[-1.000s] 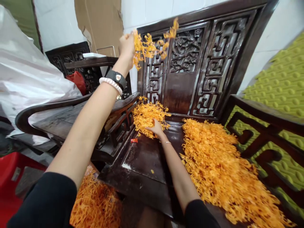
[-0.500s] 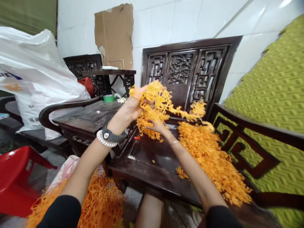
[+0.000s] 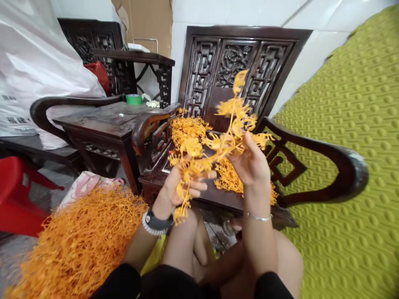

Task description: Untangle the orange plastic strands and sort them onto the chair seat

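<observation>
Fingers: left hand point(image 3: 179, 189) and right hand point(image 3: 251, 164) both clenched on one tangled bunch of orange-yellow plastic sprigs point(image 3: 218, 143). The left fingers point(image 3: 199, 187) curl round its lower end and the right fingers point(image 3: 249, 141) pinch it higher up, so the bunch is stretched between them, above the lap.
Mat: green dimpled foam mat point(image 3: 343, 174), right of the fingers.
Chair: dark carved wooden chair point(image 3: 218, 58), just behind the fingers.
Sack: white plastic sack point(image 3: 31, 62), far left of the fingers.
Floor heap: loose heap of orange plastic strands point(image 3: 77, 241), below and left of the fingers.
Counter: dark wooden counter point(image 3: 102, 120), left of the fingers, beyond the chair arm.
Stool: red plastic stool point(image 3: 12, 195), far left and low.
Seat pile: smaller orange-yellow pile point(image 3: 187, 128) on the chair seat, just behind the fingers.
Tape: green tape roll point(image 3: 134, 99) on the counter.
</observation>
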A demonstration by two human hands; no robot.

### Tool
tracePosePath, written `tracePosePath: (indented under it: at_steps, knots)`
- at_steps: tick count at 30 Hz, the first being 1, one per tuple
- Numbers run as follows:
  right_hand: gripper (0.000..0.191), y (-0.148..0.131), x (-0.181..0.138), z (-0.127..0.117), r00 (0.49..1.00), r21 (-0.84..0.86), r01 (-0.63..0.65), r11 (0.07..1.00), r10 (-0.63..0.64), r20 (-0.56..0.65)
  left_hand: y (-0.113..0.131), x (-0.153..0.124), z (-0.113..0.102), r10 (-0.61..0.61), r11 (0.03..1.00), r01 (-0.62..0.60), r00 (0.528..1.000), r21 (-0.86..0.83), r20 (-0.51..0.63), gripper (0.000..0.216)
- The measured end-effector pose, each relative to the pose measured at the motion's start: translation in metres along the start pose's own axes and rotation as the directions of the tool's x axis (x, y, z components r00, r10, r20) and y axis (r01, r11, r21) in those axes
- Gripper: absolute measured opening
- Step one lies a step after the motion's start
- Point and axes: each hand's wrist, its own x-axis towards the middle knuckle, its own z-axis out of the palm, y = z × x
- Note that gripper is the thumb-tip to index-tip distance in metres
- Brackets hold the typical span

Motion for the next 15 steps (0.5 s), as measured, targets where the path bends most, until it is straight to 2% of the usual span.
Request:
tracePosePath:
  at_steps: [1, 3, 5, 7, 10, 12, 14, 15]
  knots:
    - [0.026, 0.000, -0.007, 0.000, 0.999, 0.001, -0.042, 0.999, 0.042, -0.034, -0.016, 0.001, -0.010, -0.059, 0.998, 0.060, 0.998, -0.023, 0.029, 0.053]
    - [0.022, 0.000, -0.022, 0.000, 0.994, -0.009, -0.105, 0.994, 0.105, -0.023, -0.050, 0.005, -0.031, -0.160, 0.985, 0.165, 0.982, -0.043, 0.097, 0.055]
    - [0.022, -0.001, -0.039, 0.001, 0.991, -0.023, -0.132, 0.991, 0.132, 0.005, -0.082, 0.012, -0.048, -0.163, 0.985, 0.169, 0.979, -0.044, 0.122, 0.064]
    - [0.023, -0.003, -0.055, 0.001, 0.991, -0.048, -0.131, 0.990, 0.130, -0.020, -0.106, 0.016, -0.060, -0.097, 0.994, 0.100, 0.992, -0.035, 0.077, 0.072]
    - [0.028, -0.008, -0.076, -0.006, 0.988, -0.105, -0.135, 0.985, 0.126, -0.085, -0.126, 0.014, -0.069, 0.042, 0.999, -0.040, 0.998, 0.033, -0.057, 0.072]
    - [0.029, -0.012, -0.089, -0.012, 0.983, -0.137, -0.158, 0.978, 0.143, -0.113, -0.130, 0.008, -0.069, 0.211, 0.972, -0.189, 0.964, 0.143, -0.162, 0.070]
    - [0.028, -0.014, -0.099, -0.016, 0.979, -0.165, -0.153, 0.974, 0.127, -0.162, -0.133, -0.001, -0.063, 0.464, 0.865, -0.383, 0.857, 0.324, -0.224, 0.069]
    - [0.027, -0.015, -0.104, -0.016, 0.977, -0.179, -0.136, 0.974, 0.102, -0.186, -0.134, -0.004, -0.058, 0.568, 0.786, -0.452, 0.797, 0.423, -0.204, 0.071]
